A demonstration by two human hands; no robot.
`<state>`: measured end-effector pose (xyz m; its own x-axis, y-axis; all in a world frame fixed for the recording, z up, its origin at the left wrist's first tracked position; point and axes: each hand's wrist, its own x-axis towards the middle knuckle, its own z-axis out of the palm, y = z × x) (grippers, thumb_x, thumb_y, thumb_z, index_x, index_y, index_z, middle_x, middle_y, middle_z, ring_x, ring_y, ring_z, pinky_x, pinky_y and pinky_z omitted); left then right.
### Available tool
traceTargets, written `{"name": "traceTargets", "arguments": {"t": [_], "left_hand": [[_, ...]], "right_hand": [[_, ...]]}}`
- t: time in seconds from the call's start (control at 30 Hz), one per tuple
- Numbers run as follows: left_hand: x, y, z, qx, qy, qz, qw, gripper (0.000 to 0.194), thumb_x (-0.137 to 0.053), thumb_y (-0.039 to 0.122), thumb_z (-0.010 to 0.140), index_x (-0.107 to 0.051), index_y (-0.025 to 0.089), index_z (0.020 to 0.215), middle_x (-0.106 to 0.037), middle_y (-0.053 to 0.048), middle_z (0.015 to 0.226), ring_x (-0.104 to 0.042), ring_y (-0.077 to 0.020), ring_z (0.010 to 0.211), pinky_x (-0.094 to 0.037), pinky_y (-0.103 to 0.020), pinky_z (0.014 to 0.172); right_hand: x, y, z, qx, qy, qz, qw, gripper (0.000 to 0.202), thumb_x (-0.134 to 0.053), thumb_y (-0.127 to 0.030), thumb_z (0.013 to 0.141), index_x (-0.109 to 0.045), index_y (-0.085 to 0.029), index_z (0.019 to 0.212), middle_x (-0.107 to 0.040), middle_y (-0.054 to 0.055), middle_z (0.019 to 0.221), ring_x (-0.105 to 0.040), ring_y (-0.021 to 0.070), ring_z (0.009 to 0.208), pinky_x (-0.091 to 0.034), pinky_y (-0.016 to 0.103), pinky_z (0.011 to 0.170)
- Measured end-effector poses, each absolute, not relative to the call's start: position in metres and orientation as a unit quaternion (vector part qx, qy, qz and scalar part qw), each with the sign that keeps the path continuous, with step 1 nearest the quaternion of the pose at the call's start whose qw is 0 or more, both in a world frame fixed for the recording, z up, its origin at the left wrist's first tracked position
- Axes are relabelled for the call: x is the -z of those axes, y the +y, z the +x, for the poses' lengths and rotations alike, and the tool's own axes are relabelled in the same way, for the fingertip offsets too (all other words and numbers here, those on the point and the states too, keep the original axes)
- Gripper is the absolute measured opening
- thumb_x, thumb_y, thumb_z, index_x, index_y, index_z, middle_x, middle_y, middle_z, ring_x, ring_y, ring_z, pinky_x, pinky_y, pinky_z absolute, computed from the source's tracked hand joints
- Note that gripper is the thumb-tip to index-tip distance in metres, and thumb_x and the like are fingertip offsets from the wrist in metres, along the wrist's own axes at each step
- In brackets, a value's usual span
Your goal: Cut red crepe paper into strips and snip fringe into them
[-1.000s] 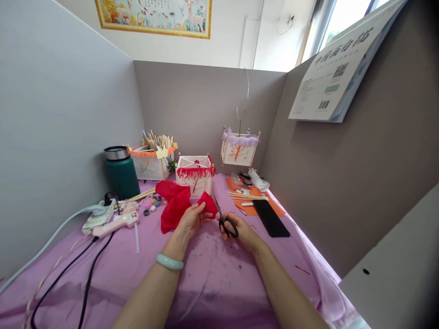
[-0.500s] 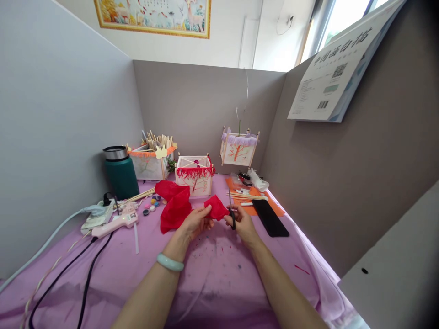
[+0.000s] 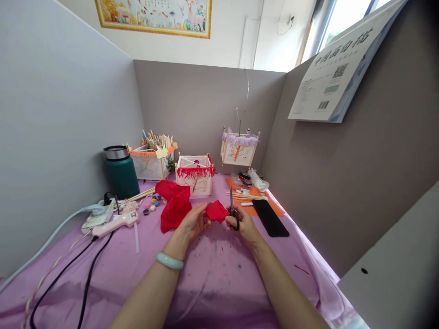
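A small piece of red crepe paper (image 3: 216,211) is stretched between my two hands over the table. My left hand (image 3: 195,221) pinches its left edge. My right hand (image 3: 243,225) is closed round black-handled scissors (image 3: 234,214), their blades pointing up and away from me, and its fingertips also touch the paper's right edge. A larger crumpled red sheet (image 3: 174,205) lies just left of my left hand. Behind the hands stands a white lantern box (image 3: 195,176) with red fringe and a painted tree.
On the left are a pink glue gun (image 3: 115,225) with cables, a green bottle (image 3: 121,171) and a box of sticks (image 3: 149,162). A black phone (image 3: 270,218) and an orange sheet (image 3: 279,209) lie to the right. A purple-fringed lantern (image 3: 239,148) hangs behind.
The small red paper has dropped slightly and changed its folds. My right hand has turned the scissors a little, so their handle loops show more. The left hand has barely shifted.
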<state>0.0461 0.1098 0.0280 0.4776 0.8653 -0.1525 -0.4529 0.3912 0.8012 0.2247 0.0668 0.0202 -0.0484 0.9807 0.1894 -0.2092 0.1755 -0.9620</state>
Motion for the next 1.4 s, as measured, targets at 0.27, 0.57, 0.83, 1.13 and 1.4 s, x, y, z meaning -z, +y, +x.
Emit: {"name": "traceTargets", "arguments": {"t": [0.27, 0.57, 0.83, 1.13, 1.4], "left_hand": [[-0.024, 0.104, 0.046, -0.326, 0.27, 0.467, 0.776, 0.05, -0.055, 0.008, 0.062, -0.058, 0.016, 0.112, -0.066, -0.006, 0.074, -0.053, -0.0102, 0.042, -0.041, -0.023, 0.044], [-0.02, 0.107, 0.047, -0.362, 0.292, 0.47, 0.75, 0.028, -0.065, 0.019, 0.07, -0.063, 0.013, 0.098, -0.068, -0.008, 0.081, -0.049, -0.007, 0.041, -0.039, -0.021, 0.042], [-0.019, 0.106, 0.051, -0.402, 0.322, 0.428, 0.742, 0.02, -0.068, 0.029, 0.07, -0.06, 0.013, 0.079, -0.061, -0.002, 0.057, -0.047, -0.0092, 0.036, -0.035, -0.022, 0.037], [-0.023, 0.113, 0.047, -0.533, 0.328, 0.371, 0.686, 0.024, -0.079, 0.018, 0.056, -0.064, 0.009, 0.072, -0.064, -0.005, 0.062, -0.057, -0.0117, 0.05, -0.042, -0.022, 0.048], [-0.03, 0.111, 0.045, -0.569, 0.278, 0.257, 0.73, 0.01, -0.069, 0.014, 0.068, -0.063, 0.013, 0.076, -0.067, -0.004, 0.071, -0.064, -0.0145, 0.063, -0.051, -0.027, 0.065]], "right_hand": [[-0.02, 0.069, 0.233, -0.592, -0.443, -0.312, 0.596, 0.035, -0.068, -0.026, 0.071, -0.048, -0.02, 0.099, -0.05, -0.005, 0.059, -0.042, 0.0073, 0.052, -0.022, 0.015, 0.041], [-0.021, 0.067, 0.231, -0.607, -0.449, -0.316, 0.574, 0.036, -0.069, -0.025, 0.07, -0.048, -0.02, 0.098, -0.05, -0.004, 0.061, -0.043, 0.0075, 0.054, -0.023, 0.016, 0.041], [-0.02, 0.066, 0.232, -0.602, -0.474, -0.334, 0.549, 0.036, -0.069, -0.025, 0.07, -0.049, -0.021, 0.099, -0.05, -0.005, 0.061, -0.045, 0.0078, 0.054, -0.024, 0.015, 0.042], [-0.017, 0.065, 0.224, -0.561, -0.549, -0.406, 0.468, 0.036, -0.068, -0.035, 0.069, -0.053, -0.018, 0.098, -0.06, -0.002, 0.068, -0.051, 0.0088, 0.053, -0.031, 0.016, 0.041], [-0.012, 0.064, 0.223, -0.557, -0.591, -0.415, 0.411, 0.034, -0.066, -0.034, 0.071, -0.055, -0.017, 0.099, -0.062, -0.001, 0.07, -0.055, 0.0094, 0.055, -0.033, 0.016, 0.041]]}}
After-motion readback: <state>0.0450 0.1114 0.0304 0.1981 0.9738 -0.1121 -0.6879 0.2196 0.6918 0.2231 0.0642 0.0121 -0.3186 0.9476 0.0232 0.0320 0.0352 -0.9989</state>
